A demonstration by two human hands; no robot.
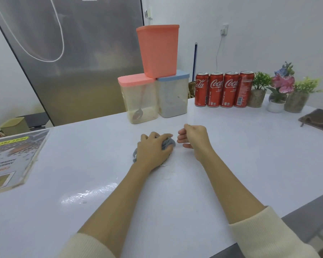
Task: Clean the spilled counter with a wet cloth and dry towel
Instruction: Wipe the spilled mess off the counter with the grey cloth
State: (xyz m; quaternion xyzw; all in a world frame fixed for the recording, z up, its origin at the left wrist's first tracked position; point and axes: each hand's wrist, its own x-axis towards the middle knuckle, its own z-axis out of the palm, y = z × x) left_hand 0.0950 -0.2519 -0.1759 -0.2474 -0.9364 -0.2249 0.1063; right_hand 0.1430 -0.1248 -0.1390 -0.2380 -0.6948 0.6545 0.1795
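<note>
Wiping is under way; left hand (153,149) is gripping the grey cloth (168,143); right hand (193,136) is hovering, loosely curled, holding nothing; wet streaks (90,195) are glistening; brown towel (318,120) is lying untouched.

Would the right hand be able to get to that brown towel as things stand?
Probably yes: the right hand holds nothing, and bare counter lies between it and the brown towel at the right edge.
</note>
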